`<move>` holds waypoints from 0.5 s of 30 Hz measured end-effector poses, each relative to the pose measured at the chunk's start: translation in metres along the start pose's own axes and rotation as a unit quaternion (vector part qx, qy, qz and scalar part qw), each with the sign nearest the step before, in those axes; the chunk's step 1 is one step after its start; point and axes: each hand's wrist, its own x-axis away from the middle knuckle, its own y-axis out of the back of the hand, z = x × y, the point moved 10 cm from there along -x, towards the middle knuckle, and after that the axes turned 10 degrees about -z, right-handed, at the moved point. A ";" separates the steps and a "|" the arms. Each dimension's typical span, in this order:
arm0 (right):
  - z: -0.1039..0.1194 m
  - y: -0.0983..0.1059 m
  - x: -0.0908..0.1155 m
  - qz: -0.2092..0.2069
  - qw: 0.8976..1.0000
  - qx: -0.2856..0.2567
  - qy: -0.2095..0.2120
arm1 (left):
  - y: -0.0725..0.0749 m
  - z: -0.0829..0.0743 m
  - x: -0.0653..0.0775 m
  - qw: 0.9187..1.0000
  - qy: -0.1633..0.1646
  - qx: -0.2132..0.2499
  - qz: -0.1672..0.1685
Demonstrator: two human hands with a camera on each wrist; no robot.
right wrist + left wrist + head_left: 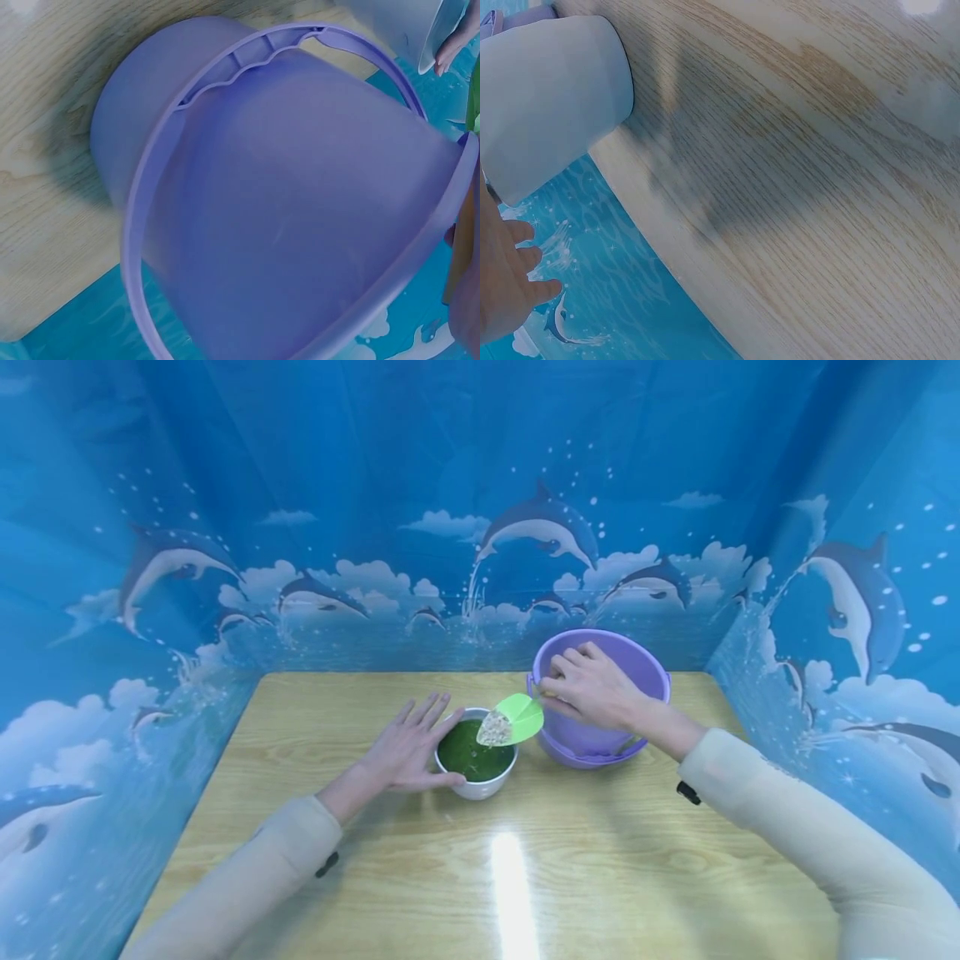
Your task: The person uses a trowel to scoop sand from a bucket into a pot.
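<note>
A white bowl (483, 790) of dark green liquid (463, 762) stands upright on the table. My left hand (408, 745) rests at its left side with fingers spread, the thumb by the near rim. In the left wrist view, the bowl's outer wall (555, 97) and a few fingertips (531, 259) show. Above the bowl's right part is a light green toy shovel (528, 717) carrying pale grains (495, 728). My right hand (596, 689) grips its handle over a purple bucket (645, 664). The right wrist view shows part of the wooden shovel handle (461, 255).
The purple bucket stands just right of the bowl, its handle (262, 56) hanging down on the near side. A wood-grain table (360, 868) lies beneath. Blue dolphin-printed sheeting (360, 568) rises behind and at both sides.
</note>
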 end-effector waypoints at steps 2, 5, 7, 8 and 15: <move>0.002 -0.002 -0.002 0.004 1.000 0.003 0.003 | 0.000 0.000 0.000 1.000 0.001 0.000 0.001; 0.004 -0.004 -0.006 0.008 1.000 0.007 0.007 | 0.000 0.000 0.000 1.000 0.001 0.000 0.001; 0.005 -0.005 -0.008 0.009 1.000 0.010 0.010 | -0.001 0.000 -0.001 1.000 0.002 -0.001 0.002; 0.006 -0.005 -0.009 0.009 1.000 0.013 0.012 | 0.000 0.000 -0.001 1.000 0.001 -0.002 0.002; 0.009 -0.010 -0.014 0.021 1.000 0.014 0.015 | 0.001 -0.001 -0.001 1.000 0.001 -0.001 0.000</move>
